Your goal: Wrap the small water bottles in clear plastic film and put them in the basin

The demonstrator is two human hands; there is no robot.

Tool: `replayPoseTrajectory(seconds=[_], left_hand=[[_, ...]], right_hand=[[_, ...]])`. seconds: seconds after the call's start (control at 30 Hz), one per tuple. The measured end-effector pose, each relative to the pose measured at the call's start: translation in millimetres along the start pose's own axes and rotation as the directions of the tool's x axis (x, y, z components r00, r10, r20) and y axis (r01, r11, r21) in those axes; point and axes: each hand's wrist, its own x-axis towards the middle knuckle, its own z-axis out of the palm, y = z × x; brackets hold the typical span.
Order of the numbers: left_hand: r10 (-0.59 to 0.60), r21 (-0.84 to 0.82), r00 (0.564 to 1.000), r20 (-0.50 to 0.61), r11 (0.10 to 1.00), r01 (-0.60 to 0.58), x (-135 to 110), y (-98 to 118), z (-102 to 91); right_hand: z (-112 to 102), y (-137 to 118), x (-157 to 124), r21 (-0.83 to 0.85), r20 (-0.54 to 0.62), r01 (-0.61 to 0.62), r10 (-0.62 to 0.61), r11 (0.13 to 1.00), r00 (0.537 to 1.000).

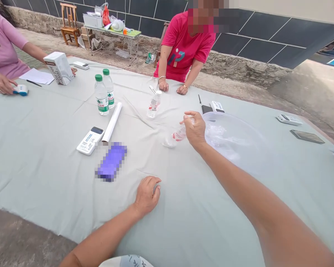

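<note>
My right hand (195, 129) is closed round the upper end of a clear plastic bottle (178, 135) with a red and white label. The bottle tilts, its base low to the left over the cloth; its cap end is hidden by my fingers. Just right of that hand lies a large translucent plastic bag or sheet (233, 139), partly crumpled. My left hand (148, 195) rests on the tablecloth (72, 196), loosely curved, a gap between thumb and forefinger and nothing in it. Beyond the hands stands another clear bottle (153, 106) with a red label and white cap.
Two green-capped water bottles (102, 100), a white roll (112, 122), a white device (90, 141) and a blurred purple item (111, 161) lie left. A person in pink (180, 48) leans opposite; another (8, 48) sits left near a white box (59, 68). A dark phone (307, 136) lies right.
</note>
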Motion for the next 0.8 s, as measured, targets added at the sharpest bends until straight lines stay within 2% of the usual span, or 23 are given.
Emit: replayPoseTrajectory(seconds=[0.07,0.13,0.33,0.43,0.57,0.8], left_hand=[[-0.005,0.001,1.0,-0.001,1.0,0.005,0,2,-0.1],[-0.006,0.008,1.0,-0.001,1.0,0.006,0,3,0.2],[-0.033,0.052,0.998,0.046,0.998,0.03,2,4,1.3],[-0.028,0.067,0.998,0.062,0.998,0.023,2,3,1.6],[-0.005,0.081,0.997,0.074,0.997,-0.001,3,1,1.7],[0.001,0.1,0.995,0.104,0.995,-0.011,6,-1,0.4]], right_hand=[[14,9,25,0.003,-0.059,0.024,-0.024,1.0,0.998],[26,15,42,0.003,-0.067,0.015,-0.015,1.0,0.998],[54,21,58,-0.126,0.058,-0.01,0.017,0.992,0.998],[57,18,60,-0.18,0.067,-0.003,0.016,0.984,0.998],[55,15,66,-0.284,0.094,-0.06,0.09,0.957,0.992],[49,-1,72,-0.441,0.275,-0.03,0.167,0.897,0.947]])
